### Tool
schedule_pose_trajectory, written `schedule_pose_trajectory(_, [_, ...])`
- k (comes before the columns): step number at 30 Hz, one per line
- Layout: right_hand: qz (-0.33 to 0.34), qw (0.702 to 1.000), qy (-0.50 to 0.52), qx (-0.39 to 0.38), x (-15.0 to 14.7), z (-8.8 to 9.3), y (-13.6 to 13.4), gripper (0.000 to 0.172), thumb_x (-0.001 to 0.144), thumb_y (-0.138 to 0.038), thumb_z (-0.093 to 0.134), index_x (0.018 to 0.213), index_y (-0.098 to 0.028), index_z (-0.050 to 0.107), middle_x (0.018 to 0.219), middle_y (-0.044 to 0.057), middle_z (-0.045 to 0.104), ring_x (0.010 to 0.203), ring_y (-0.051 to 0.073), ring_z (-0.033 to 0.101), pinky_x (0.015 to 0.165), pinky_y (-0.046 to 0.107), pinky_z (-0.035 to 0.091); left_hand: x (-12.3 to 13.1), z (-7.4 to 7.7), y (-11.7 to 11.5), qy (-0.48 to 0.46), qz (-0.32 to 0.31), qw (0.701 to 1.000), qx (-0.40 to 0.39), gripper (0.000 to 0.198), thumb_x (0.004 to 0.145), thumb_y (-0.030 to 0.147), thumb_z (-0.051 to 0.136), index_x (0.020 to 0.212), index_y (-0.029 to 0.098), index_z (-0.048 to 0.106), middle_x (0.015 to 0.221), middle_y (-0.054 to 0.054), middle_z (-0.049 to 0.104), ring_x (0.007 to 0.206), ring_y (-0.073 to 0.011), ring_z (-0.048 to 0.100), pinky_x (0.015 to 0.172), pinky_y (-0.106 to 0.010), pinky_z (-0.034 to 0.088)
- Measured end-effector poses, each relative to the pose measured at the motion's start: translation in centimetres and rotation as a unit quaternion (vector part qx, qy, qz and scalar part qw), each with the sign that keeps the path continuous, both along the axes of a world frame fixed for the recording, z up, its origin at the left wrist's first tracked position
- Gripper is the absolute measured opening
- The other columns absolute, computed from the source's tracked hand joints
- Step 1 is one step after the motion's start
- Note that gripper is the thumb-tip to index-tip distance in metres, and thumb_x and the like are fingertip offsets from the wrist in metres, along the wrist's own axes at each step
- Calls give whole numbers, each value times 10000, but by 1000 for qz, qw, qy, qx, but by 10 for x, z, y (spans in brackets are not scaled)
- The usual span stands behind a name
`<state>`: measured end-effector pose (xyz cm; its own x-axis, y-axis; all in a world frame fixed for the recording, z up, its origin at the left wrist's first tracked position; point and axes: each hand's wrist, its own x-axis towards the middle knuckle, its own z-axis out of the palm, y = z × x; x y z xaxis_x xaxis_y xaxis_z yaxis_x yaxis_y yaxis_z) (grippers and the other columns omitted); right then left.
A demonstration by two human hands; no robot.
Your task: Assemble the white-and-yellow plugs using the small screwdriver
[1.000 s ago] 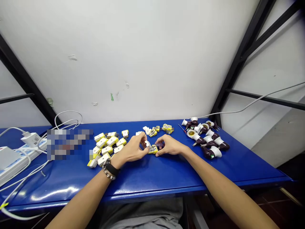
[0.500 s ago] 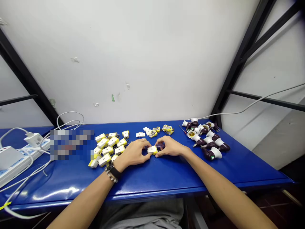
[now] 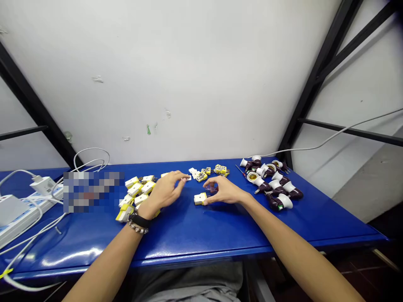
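A blue tabletop point(image 3: 239, 228) spans the view, with a white power strip point(image 3: 19, 220) at its left end. Purple-and-white bulb sockets point(image 3: 273, 184) cluster on the right; white-and-yellow plugs point(image 3: 135, 188) are grouped on the left. The left hand point(image 3: 168, 188) is loosely extended, fingertips over a small white cover point(image 3: 189, 178); whether they touch it I cannot tell. The right hand point(image 3: 222, 191) curves its thumb and fingers around a dark reddish piece point(image 3: 211, 190), thumb tip at one plug's yellow end point(image 3: 200, 199); its grip is unclear. That plug lies between both hands.
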<state>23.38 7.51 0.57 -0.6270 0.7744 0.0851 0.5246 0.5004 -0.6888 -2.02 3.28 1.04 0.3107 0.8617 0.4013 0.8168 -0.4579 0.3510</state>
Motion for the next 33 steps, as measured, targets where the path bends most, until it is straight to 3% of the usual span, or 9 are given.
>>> schedule_pose_trajectory(3, [-45, 997, 60, 5, -1, 6, -3, 501, 710, -509, 805, 1047, -144, 738, 945, 71, 697, 852, 201, 618, 729, 305, 469, -22, 9, 4, 81, 122, 989, -3, 336, 944, 295, 444, 1050, 226, 756, 1103, -73, 751, 1037, -291, 652, 894, -388, 491])
schedule_pose_trajectory(5, [-62, 995, 76, 6, -2, 9, -5, 428, 756, -492, 771, 1008, -147, 742, 966, 78, 711, 879, 207, 633, 752, 314, 475, -29, 10, 5, 129, 150, 979, -46, 278, 885, 303, 521, 972, 234, 776, 1021, -73, 773, 979, -306, 676, 839, -381, 499])
schedule_pose_trajectory(8, [-59, 996, 71, 9, -4, 8, -6, 371, 778, -463, 756, 984, -155, 747, 956, 72, 721, 871, 203, 639, 748, 313, 474, -26, 8, 3, 171, 133, 971, -97, 231, 823, 291, 594, 954, 248, 780, 966, -61, 785, 930, -291, 699, 811, -357, 498])
schedule_pose_trajectory(16, [-47, 997, 62, 6, -3, 3, -4, 358, 790, -452, 743, 984, -151, 749, 986, 79, 733, 869, 206, 648, 749, 311, 487, -17, -1, 6, 238, 149, 957, -74, 270, 865, 223, 537, 968, 199, 786, 953, -141, 776, 955, -360, 699, 828, -437, 490])
schedule_pose_trajectory(27, [-46, 997, 51, 16, -5, 5, -6, 331, 801, -444, 729, 965, -156, 746, 1007, 81, 741, 893, 221, 654, 774, 322, 493, -15, -5, 14, 245, 120, 959, -80, 243, 927, 263, 526, 936, 191, 758, 953, -156, 758, 987, -364, 687, 859, -445, 457])
schedule_pose_trajectory(33, [-40, 998, 43, 26, -5, 5, -6, 314, 801, -433, 728, 959, -163, 750, 985, 79, 744, 893, 223, 663, 759, 311, 493, -18, -8, 17, 207, 67, 965, -145, 196, 931, 273, 536, 899, 213, 720, 945, -98, 766, 957, -316, 695, 862, -410, 442])
